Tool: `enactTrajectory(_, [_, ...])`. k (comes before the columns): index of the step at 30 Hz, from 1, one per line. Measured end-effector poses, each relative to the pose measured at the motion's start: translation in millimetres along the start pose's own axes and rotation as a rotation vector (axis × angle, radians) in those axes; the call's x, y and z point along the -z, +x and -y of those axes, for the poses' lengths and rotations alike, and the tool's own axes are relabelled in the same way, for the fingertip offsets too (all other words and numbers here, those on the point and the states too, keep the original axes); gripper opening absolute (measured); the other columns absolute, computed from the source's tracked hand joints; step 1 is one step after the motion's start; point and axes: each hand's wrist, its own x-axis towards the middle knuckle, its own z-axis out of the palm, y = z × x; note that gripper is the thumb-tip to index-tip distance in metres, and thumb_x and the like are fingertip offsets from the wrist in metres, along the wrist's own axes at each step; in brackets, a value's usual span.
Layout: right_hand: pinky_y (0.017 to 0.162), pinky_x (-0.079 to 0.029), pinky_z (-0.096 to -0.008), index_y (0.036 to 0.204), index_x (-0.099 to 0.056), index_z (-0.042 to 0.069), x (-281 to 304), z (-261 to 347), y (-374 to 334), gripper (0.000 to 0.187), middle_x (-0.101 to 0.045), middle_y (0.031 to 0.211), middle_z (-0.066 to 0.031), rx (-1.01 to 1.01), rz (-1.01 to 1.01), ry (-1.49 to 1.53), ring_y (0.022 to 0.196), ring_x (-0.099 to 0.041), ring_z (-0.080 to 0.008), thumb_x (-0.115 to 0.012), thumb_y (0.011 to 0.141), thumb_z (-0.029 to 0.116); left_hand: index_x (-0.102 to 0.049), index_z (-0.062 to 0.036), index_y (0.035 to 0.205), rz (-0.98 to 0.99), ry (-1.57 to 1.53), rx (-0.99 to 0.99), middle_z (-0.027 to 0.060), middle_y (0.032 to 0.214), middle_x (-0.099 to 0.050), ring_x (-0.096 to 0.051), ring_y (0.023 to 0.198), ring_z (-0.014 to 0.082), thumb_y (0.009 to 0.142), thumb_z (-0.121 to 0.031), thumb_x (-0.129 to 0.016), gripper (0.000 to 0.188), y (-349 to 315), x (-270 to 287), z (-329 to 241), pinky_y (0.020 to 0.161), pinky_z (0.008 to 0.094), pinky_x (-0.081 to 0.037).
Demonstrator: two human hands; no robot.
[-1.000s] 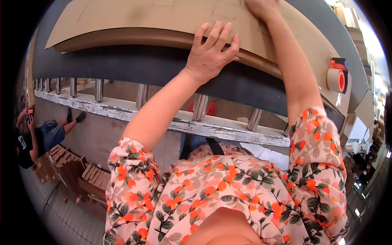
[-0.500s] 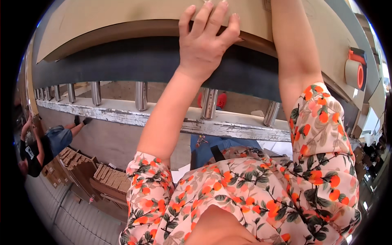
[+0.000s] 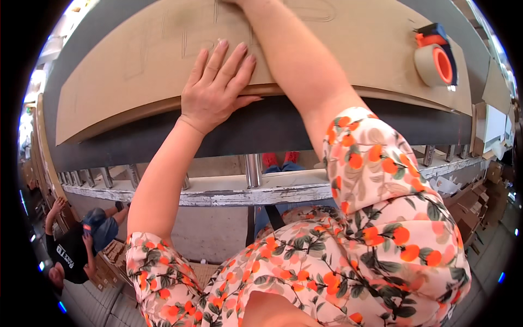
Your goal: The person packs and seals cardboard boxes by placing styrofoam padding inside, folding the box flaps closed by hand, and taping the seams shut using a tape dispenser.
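A long, flat brown cardboard box (image 3: 147,71) lies across a dark bench surface, with faint lines pressed into its top. My left hand (image 3: 212,92) rests on its near edge, fingers stretched over the top and the thumb along the edge. Over the box my right forearm (image 3: 297,52) reaches up and to the left. Only a sliver of my right hand (image 3: 235,2) shows at the upper rim, so its fingers are hidden. A tape dispenser (image 3: 437,61) with an orange-cored roll sits on the box's right part, apart from both hands.
A dark belt-like surface (image 3: 239,131) lies under the box, bordered by a worn white rail (image 3: 294,188) with metal rollers. At the lower left, a person (image 3: 73,248) in a black shirt is beside stacked cardboard. More cardboard pieces (image 3: 471,210) lie at the right.
My view has shifted, so more of the box top shows. My left hand has moved left along the near edge. My right arm now slants left across the box.
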Motion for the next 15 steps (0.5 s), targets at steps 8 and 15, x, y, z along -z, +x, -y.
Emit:
enactTrajectory(8, [0.104,-0.035,-0.0416,0.133,-0.047,0.001,121.4,-124.8,-105.4,0.059,-0.050,0.134,-0.0224,-0.149,0.191,0.025,0.126,-0.045,-0.0355,-0.059,0.087,0.035,-0.051,-0.0130,0.133,-0.019,-0.005,0.010,0.0070,0.140,-0.049,-0.044,0.131,0.0287,0.081,-0.054,-0.060,0.067,-62.6,-29.0,30.9,0.110,0.0438,-0.032])
enactTrajectory(15, [0.055,-0.051,-0.0291,0.102,-0.062,0.002,141.3,-317.8,-144.6,0.050,-0.060,0.073,-0.0084,-0.654,0.436,0.332,0.059,-0.059,-0.0175,-0.070,0.076,0.043,-0.052,-0.0118,0.128,-0.096,-0.029,-0.022,0.0069,0.137,-0.051,-0.048,0.127,0.0278,0.081,-0.055,-0.062,0.065,-83.6,-59.7,46.6,0.107,0.0427,-0.035])
